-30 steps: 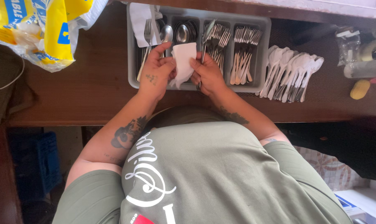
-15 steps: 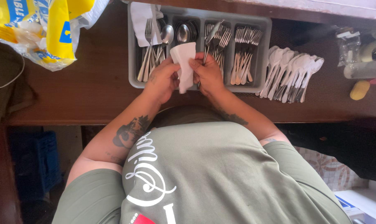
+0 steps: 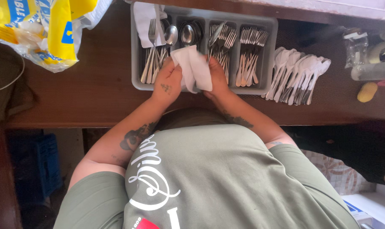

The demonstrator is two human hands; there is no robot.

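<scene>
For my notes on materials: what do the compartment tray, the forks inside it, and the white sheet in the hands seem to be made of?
The tray looks like matte grey moulded plastic, with rounded walls. The forks look like polished metal, probably steel, given bright glints. The white sheet, held by the left hand and right hand, seems soft paper or cloth; it folds limply.

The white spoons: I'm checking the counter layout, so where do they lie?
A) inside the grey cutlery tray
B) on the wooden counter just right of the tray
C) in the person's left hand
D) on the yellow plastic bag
B: the white spoons lie fanned out on the wooden counter, beside the right wall of the grey cutlery tray, outside it.
</scene>
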